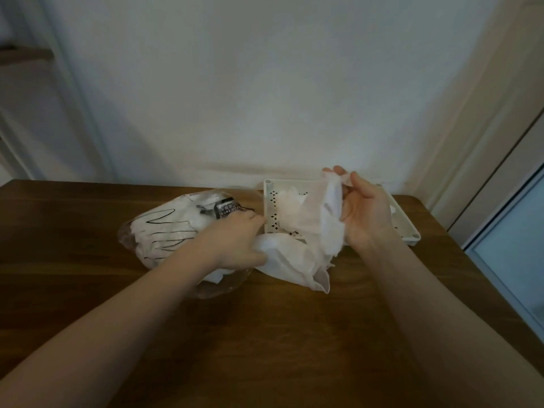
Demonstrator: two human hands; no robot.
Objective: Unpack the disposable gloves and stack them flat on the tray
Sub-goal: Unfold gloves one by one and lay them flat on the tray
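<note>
A clear plastic pack of disposable gloves (pixel 164 231), printed with a black hand outline, lies on the wooden table left of centre. My left hand (pixel 235 240) is at the pack's open end and grips a thin translucent glove (pixel 294 263) that trails toward the table's front. A white perforated tray (pixel 268 201) stands to the right, with crumpled gloves (pixel 291 201) lying in it. My right hand (pixel 365 213) is raised over the tray and pinches another translucent glove (pixel 326 207) that hangs down in front of the tray.
The brown wooden table (pixel 265 334) runs up to a pale wall at the back. Its right edge is near a glass door (pixel 515 260). A door frame stands at the far left.
</note>
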